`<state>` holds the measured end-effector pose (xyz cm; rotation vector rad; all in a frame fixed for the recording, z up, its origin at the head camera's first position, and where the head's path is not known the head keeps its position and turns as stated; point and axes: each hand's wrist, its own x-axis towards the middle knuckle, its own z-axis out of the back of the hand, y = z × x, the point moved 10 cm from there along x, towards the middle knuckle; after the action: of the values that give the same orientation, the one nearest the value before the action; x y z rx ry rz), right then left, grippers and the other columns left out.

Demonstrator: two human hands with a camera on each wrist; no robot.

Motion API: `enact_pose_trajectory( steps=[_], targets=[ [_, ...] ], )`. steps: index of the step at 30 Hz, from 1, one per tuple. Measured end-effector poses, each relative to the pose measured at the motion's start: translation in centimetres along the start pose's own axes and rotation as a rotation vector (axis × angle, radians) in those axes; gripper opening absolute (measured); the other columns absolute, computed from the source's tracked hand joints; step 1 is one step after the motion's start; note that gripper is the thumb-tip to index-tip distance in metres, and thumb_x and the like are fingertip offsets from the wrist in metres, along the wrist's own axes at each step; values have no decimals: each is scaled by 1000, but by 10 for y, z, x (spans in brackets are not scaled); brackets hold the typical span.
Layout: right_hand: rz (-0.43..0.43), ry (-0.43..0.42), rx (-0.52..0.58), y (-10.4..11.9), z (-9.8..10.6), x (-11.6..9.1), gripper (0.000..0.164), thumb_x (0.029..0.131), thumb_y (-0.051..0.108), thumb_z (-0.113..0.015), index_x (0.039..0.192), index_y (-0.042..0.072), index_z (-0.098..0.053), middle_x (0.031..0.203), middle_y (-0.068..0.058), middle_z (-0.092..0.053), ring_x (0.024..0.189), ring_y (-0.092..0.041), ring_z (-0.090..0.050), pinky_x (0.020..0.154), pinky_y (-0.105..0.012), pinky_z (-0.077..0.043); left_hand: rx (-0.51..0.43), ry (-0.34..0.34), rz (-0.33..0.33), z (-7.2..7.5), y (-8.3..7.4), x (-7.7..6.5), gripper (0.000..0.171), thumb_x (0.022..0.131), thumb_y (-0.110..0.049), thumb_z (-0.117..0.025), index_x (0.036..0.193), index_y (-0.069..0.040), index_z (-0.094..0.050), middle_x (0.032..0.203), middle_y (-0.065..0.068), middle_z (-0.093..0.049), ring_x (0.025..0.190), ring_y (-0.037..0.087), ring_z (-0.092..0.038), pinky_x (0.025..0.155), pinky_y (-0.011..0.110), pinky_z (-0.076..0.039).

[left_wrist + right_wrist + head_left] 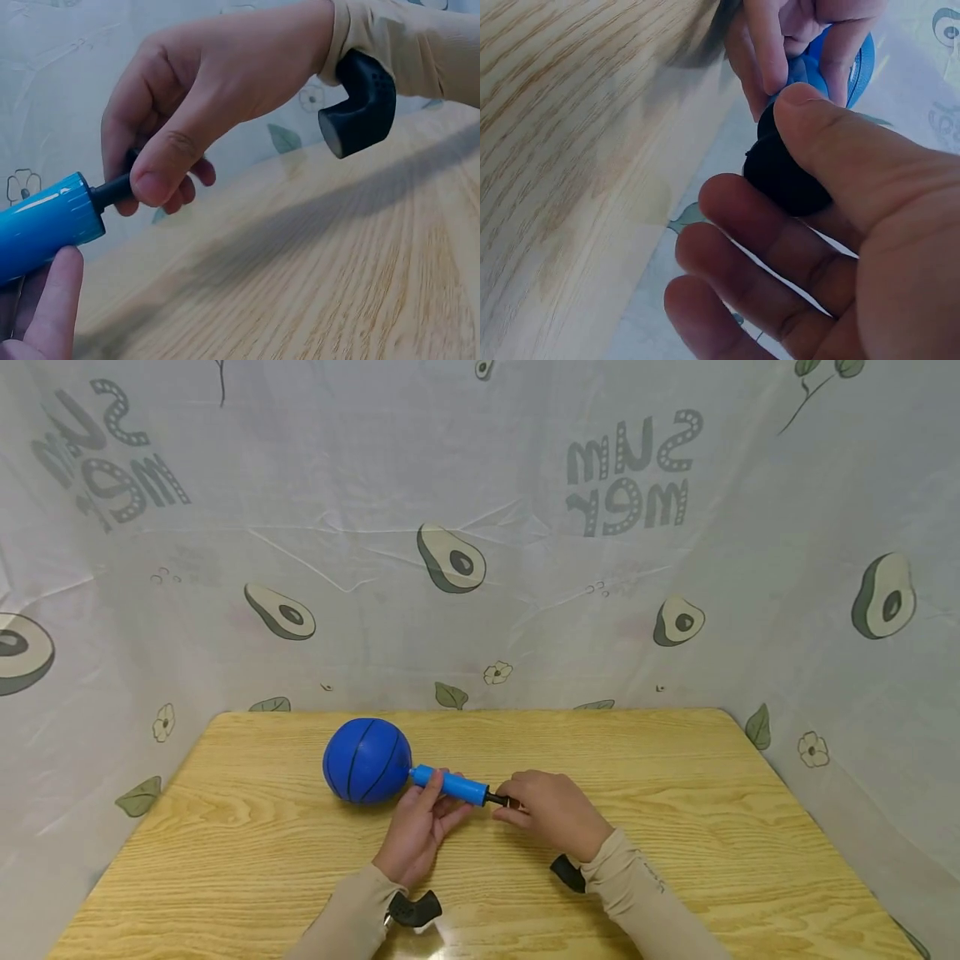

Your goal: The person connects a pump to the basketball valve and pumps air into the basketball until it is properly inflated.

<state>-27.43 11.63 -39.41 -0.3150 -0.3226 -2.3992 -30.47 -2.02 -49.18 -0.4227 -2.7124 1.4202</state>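
A blue ball (367,761) with black seam lines sits on the table's left half. Its right side meets the tip of a blue hand pump (453,786), which slants down to the right. My left hand (422,828) grips the pump barrel, thumb on top and fingers beneath. At the other end, my right hand (551,810) pinches the black pump handle (784,176) between thumb and index finger. In the right wrist view the other fingers lie apart from the handle. A short stretch of black rod (112,192) shows between barrel and handle in the left wrist view.
The wooden table (247,860) reaches back to a pale curtain (360,635) printed with avocados and leaves, which also hangs along both sides. A black wrist mount (415,910) sticks out at the left sleeve, and another black mount (567,873) at the right.
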Motion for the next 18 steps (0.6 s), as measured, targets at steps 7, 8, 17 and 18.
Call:
enact_pose_trajectory(
  steps=[7,8,17,18],
  targets=[
    [-81,35,-35,-10,3,-1,16,92,30,-80,96,15,-77,76,11,-60,63,0,-51,53,-19,-44,-5,-61,-34,13,-10,5,57,113,-33,-44,152,6,-26,135,13,-53,114,17,-63,108,44,-53],
    [-96,38,-32,-12,4,-2,15,92,29,-81,95,14,-77,75,11,-60,63,-1,-51,53,-19,-44,-7,-71,-39,15,-12,5,57,113,-33,-44,151,5,-27,138,15,-51,115,17,-63,108,44,-52],
    [-169,41,-55,-28,8,-9,15,91,27,-81,97,14,-77,79,9,-63,65,-3,-56,55,-20,-47,-14,-116,-88,34,-30,11,54,112,-35,-44,149,2,-31,142,14,-52,115,15,-64,106,42,-54],
    [-175,39,-52,-30,8,-9,15,91,27,-82,98,14,-78,79,9,-64,66,-3,-56,55,-20,-47,-18,-119,-95,36,-31,11,53,112,-36,-45,148,1,-32,141,13,-52,115,15,-64,105,41,-55]
  ],
)
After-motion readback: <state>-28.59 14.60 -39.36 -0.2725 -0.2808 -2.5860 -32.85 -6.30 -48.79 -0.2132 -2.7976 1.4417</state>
